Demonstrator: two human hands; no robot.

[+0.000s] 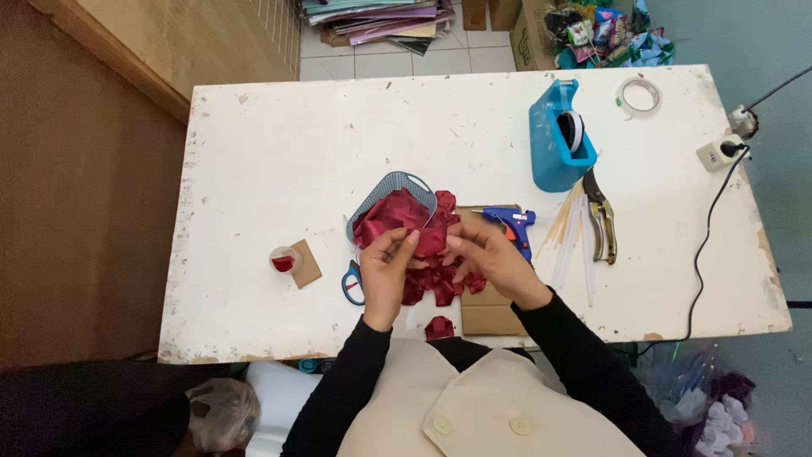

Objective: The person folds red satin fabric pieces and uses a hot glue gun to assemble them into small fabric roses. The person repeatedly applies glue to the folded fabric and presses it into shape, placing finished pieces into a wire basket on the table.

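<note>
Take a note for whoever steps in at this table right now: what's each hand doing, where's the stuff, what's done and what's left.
Left hand and right hand: both pinch the same dark red ribbon piece over the table.
More red pieces fill the small grey basket; folded ones lie heaped below the hands, one at the table edge.
Blue glue gun on cardboard, glue sticks, pruners to the right; scissors left.
Done: a heap of folded pieces. Left: the basket's pieces.
</note>
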